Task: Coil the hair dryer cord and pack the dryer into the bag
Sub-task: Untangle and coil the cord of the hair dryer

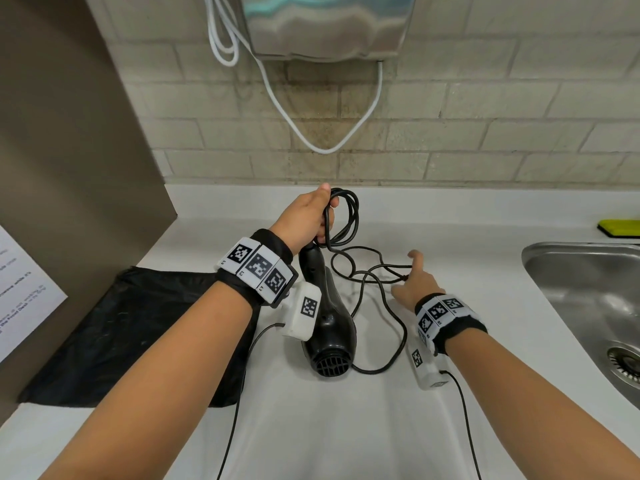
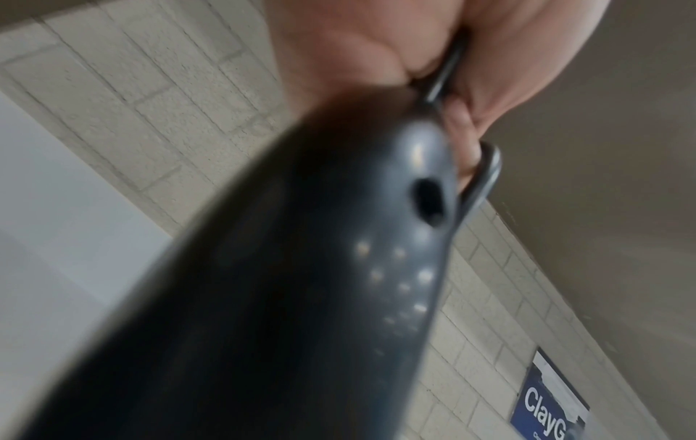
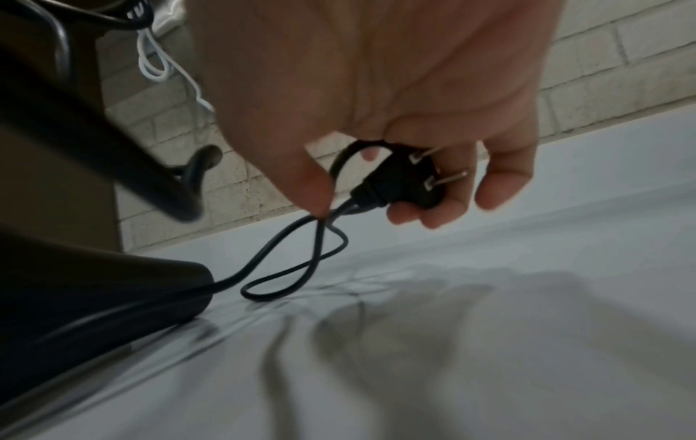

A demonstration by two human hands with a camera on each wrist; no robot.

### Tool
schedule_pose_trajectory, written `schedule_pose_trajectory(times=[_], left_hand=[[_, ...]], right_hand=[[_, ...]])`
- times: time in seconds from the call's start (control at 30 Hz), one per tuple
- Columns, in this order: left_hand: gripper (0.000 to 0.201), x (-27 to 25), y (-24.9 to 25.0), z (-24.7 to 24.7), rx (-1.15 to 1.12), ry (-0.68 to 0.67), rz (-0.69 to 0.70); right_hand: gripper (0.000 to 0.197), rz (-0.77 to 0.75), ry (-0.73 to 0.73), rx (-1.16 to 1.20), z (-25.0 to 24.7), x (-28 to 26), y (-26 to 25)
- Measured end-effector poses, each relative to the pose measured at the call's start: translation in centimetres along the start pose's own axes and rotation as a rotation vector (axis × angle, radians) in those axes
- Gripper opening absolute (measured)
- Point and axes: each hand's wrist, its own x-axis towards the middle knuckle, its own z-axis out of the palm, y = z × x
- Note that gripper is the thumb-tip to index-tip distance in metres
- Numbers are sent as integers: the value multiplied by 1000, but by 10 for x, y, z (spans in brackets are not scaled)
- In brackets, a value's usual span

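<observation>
A black hair dryer (image 1: 329, 327) stands nose-down on the white counter (image 1: 450, 237), its handle pointing up. My left hand (image 1: 311, 216) grips the handle top together with a few coiled loops of the black cord (image 1: 346, 216). In the left wrist view the handle (image 2: 339, 268) fills the frame and cord strands (image 2: 485, 175) run through my fingers. The rest of the cord (image 1: 388, 306) lies loose on the counter. My right hand (image 1: 414, 282) holds the plug (image 3: 399, 184) in curled fingers just above the counter, its two prongs showing. A flat black bag (image 1: 131, 334) lies at the left.
A steel sink (image 1: 588, 306) is set into the counter at the right, with a yellow sponge (image 1: 620, 228) behind it. A metal hand dryer (image 1: 329, 26) hangs on the brick wall with a white cable (image 1: 322, 147) drooping below. A brown partition (image 1: 69, 133) closes the left side.
</observation>
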Motion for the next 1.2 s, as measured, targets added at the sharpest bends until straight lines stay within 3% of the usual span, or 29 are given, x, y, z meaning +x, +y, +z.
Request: schedule_pose_trajectory(times=[0.07, 0.17, 0.3, 0.37, 0.43, 0.5, 0.57, 0.6, 0.7, 0.77, 0.87, 1.0, 1.2], left_hand=[[41, 0, -1, -1, -9, -4, -2], [41, 0, -2, -2, -13, -5, -6], [41, 0, -2, -4, -4, 2, -2], [41, 0, -2, -4, 3, 8, 1], [41, 0, -2, -4, 11, 11, 5], [41, 0, -2, -5, 10, 11, 7], [41, 1, -3, -5, 8, 9, 2], [41, 1, -3, -5, 6, 7, 0], [41, 1, -3, -4, 12, 0, -5], [41, 2, -2, -4, 16, -6, -4], [41, 1, -2, -3, 18, -10, 0], [41, 2, -3, -5, 5, -7, -3], [42, 2, -4, -7, 17, -5, -5]], right_hand=[[76, 51, 29, 96, 2, 0, -1], [61, 198, 14, 254, -2, 3, -2], [28, 178, -204, -41, -14, 3, -2], [22, 149, -310, -203, -17, 0, 0], [12, 118, -320, -157, -18, -1, 2], [35, 119, -337, -92, -19, -3, 3], [36, 120, -342, -136, -24, -7, -2], [35, 119, -318, -136, -26, -8, -5], [61, 66, -178, -90, -35, -9, -11], [69, -5, -37, -184, -39, -11, -16], [60, -77, 114, -268, -43, -13, -24], [30, -165, 235, -357, -44, -10, -27], [30, -553, 551, -390, -52, -15, -30]])
